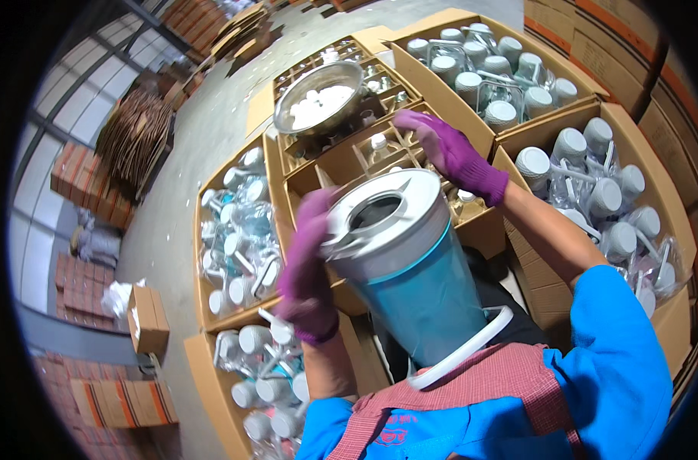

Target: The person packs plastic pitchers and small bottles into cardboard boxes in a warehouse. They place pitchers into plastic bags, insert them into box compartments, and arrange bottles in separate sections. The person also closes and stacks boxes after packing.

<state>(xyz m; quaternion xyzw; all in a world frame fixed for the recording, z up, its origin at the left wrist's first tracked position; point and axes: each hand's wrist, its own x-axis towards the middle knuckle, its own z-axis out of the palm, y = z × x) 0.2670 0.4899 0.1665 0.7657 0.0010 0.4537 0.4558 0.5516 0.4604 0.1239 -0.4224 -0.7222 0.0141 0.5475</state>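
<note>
A translucent blue plastic jug-like container (424, 287) with a grey-white top and a round dark opening stands tilted before my chest; a white curved handle (464, 353) hangs at its lower end. My left hand (311, 270), in a purple knit glove and blurred, is at the left side of the top; its fingers are partly hidden, and whether it grips the rim I cannot tell. My right hand (449, 155), also gloved in purple, is raised beyond the top's right edge, apart from it. Below it, a divided cardboard box (303, 190) holds clear bottles with white caps (379, 144).
A metal bowl (320, 98) of white caps rests on a divided box ahead. Open cartons of bagged, grey-lidded containers flank me at the left (198, 247) and right (680, 230). Stacked cartons (602, 52) stand at the far right, and flattened cardboard (136, 138) is piled at the left.
</note>
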